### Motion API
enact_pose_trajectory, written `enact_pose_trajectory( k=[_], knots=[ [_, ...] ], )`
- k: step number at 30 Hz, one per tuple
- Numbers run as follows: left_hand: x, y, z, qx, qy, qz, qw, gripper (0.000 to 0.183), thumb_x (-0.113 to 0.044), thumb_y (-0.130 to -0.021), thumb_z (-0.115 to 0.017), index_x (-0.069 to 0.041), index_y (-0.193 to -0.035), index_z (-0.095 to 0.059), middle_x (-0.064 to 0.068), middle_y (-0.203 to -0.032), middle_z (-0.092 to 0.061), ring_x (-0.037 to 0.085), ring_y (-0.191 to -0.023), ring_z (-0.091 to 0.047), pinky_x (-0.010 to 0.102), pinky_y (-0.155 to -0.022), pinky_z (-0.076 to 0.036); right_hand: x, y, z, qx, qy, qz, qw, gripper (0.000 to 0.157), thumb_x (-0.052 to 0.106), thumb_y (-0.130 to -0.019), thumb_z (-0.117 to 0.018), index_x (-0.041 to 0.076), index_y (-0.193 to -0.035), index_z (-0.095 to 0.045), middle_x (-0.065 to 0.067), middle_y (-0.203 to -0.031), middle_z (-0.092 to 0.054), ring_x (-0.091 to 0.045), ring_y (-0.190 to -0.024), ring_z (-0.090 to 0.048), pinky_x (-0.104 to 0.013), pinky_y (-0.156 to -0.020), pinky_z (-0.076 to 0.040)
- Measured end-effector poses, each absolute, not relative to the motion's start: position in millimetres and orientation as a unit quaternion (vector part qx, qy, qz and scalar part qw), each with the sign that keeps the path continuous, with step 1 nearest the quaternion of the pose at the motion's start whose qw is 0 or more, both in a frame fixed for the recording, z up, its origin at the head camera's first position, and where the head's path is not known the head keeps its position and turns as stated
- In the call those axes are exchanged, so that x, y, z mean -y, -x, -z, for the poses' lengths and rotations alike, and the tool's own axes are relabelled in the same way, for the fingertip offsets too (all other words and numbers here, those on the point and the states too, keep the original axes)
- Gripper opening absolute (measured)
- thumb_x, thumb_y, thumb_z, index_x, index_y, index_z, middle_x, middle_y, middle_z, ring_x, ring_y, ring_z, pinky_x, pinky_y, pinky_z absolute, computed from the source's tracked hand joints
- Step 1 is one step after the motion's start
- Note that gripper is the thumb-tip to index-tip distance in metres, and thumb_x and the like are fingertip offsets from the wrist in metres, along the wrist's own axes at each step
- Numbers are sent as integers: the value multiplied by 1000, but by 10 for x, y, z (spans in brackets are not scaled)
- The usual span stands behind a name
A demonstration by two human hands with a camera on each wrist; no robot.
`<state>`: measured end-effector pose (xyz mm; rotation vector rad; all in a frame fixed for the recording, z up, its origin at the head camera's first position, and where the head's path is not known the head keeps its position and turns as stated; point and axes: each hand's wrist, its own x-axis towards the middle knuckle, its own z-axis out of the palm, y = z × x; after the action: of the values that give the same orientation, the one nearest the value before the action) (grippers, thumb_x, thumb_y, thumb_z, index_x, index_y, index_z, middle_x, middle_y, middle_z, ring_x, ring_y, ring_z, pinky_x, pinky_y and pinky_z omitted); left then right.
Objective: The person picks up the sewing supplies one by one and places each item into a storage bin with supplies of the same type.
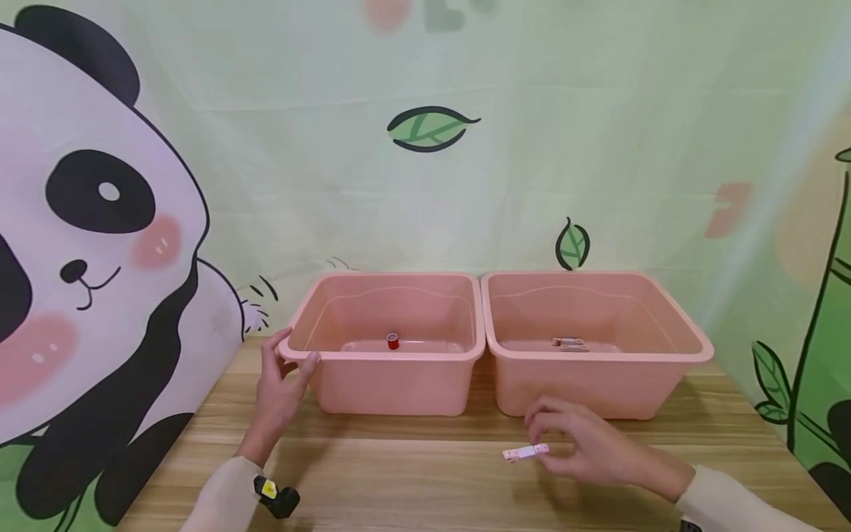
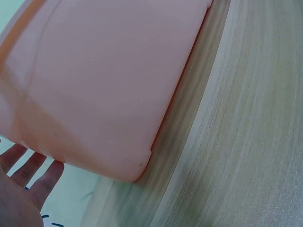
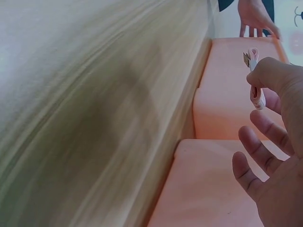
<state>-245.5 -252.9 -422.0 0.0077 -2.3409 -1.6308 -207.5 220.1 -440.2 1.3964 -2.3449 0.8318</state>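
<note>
My right hand (image 1: 585,447) pinches a folded measuring tape (image 1: 525,452) between thumb and index finger, in front of the right pink bin (image 1: 598,380). White with pinkish-red marks, the tape shows a small metal end in the right wrist view, where the other fingers (image 3: 258,146) are spread. My left hand (image 1: 279,391) holds the front left corner of the left pink bin (image 1: 392,388), its thumb at the front rim and its fingers along the outer side. Inside the left bin lies a small red roll (image 1: 393,341). Small pale and brown items (image 1: 570,344) lie in the right bin, their kind unclear.
Both bins stand side by side at the back of the wooden table (image 1: 399,473), their rims nearly touching. Behind them hangs a green cloth backdrop (image 1: 299,148) with a panda and leaves printed on it.
</note>
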Motion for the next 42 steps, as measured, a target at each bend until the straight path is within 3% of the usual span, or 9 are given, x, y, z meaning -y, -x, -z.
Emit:
enact_pose_trajectory(
  k=[4,10,19,27,33,38,42],
  knots=[
    [2504,2413,4167,813,0,564,145,75,-37,-102,-63,-20,-160,-18,20,-159,-38,37,-133,-48,24,-98,-50,-2183,2092,4347,813,-480,-295,150,33,3,-78,-81,27,-93,-65,14,-112,-61,-7,-99,-61,-23,-87,-52],
    [2598,2564,4378,812,-1,563,156,75,-41,-101,-64,-28,-160,-19,14,-160,-38,33,-133,-48,18,-94,-49,-2178,2119,4225,807,-477,-307,164,33,4,-80,-81,28,-97,-67,11,-115,-61,-9,-101,-61,-20,-89,-51],
    [2629,2613,4467,818,3,548,173,75,-49,-100,-63,-32,-159,-19,12,-158,-41,31,-130,-50,34,-100,-52,-2190,2138,4103,821,-453,-313,147,31,6,-80,-85,28,-95,-68,11,-114,-61,-7,-101,-60,-25,-83,-54],
    [2620,2613,4466,816,3,553,170,74,-48,-100,-64,-33,-158,-20,11,-158,-41,29,-129,-50,23,-97,-51,-2199,2145,4084,818,-459,-311,156,30,5,-80,-84,26,-96,-68,10,-114,-61,-8,-100,-60,-26,-81,-54],
    [2630,2613,4472,812,10,558,170,75,-45,-100,-64,-32,-159,-19,11,-159,-40,30,-130,-50,18,-94,-50,-2201,2181,4037,815,-464,-298,177,30,7,-79,-85,25,-98,-69,9,-114,-63,-7,-100,-60,-21,-83,-52],
    [2635,2617,4474,811,12,561,168,75,-44,-101,-64,-32,-159,-19,12,-159,-40,31,-131,-49,18,-93,-50,-2207,2216,3962,815,-468,-283,191,27,9,-79,-85,23,-98,-71,6,-114,-65,-9,-103,-61,-19,-100,-46],
    [2637,2633,4480,811,8,560,169,74,-46,-100,-64,-33,-158,-20,10,-159,-40,30,-131,-49,15,-91,-50,-2218,2232,3858,811,-478,-275,198,27,8,-79,-83,22,-99,-71,3,-115,-66,-12,-104,-61,-20,-102,-45]
  ],
)
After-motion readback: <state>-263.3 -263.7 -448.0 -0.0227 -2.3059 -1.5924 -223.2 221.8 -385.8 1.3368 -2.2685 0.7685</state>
